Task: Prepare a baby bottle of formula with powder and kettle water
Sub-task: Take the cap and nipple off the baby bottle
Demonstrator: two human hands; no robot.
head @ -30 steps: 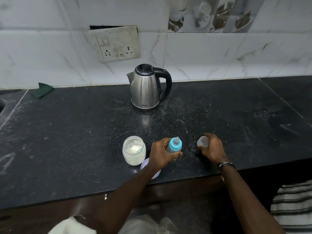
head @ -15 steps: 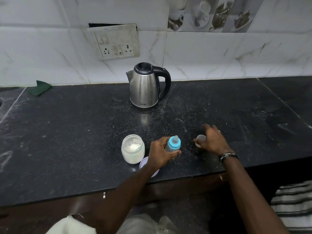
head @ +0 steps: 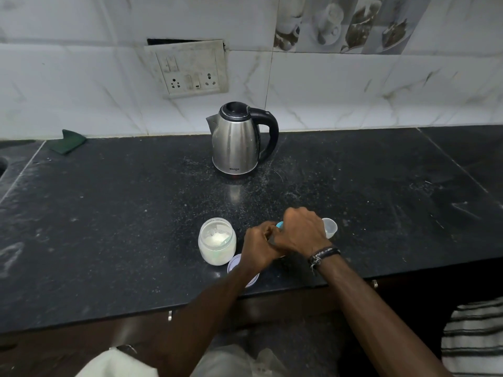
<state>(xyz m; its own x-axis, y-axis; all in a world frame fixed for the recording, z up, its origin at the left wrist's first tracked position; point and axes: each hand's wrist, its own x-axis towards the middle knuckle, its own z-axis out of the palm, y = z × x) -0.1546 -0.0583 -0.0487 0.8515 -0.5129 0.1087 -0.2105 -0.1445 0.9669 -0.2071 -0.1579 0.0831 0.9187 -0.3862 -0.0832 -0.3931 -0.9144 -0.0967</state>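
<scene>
At lower centre of frame, 2 forearms cross the counter's (head: 109,268) front edge. Just past that edge lies 1 pale jar lid (head: 234,263), partly under the left forearm. Left hand (head: 258,247) curls round the baby bottle's body, low centre of frame; bottle is almost fully hidden. Right hand (head: 302,231), wrist w/ dark bracelet (head: 324,253), sits on top of it, fingers curled over the bottle's blue collar (head: 279,225); only a sliver of blue shows. Both hands touch each other. Whether the collar is seated or loose: cannot tell.

1 clear bottle cap (head: 330,227) stands just right of the right hand, mouth up. 1 open powder jar (head: 217,240) stands just left of the left hand, approx. half full of white powder.

Bare counter spreads wide to left and right of this cluster, and between it and the kettle, dusted w/ white specks.

Farther back, centre frame: 1 steel kettle (head: 236,142), upright, lid down, handle to the right, near the wall. 1 green cloth (head: 68,141) at left against the wall. 1 socket plate (head: 190,68) on the tiles, upper centre-left.
</scene>
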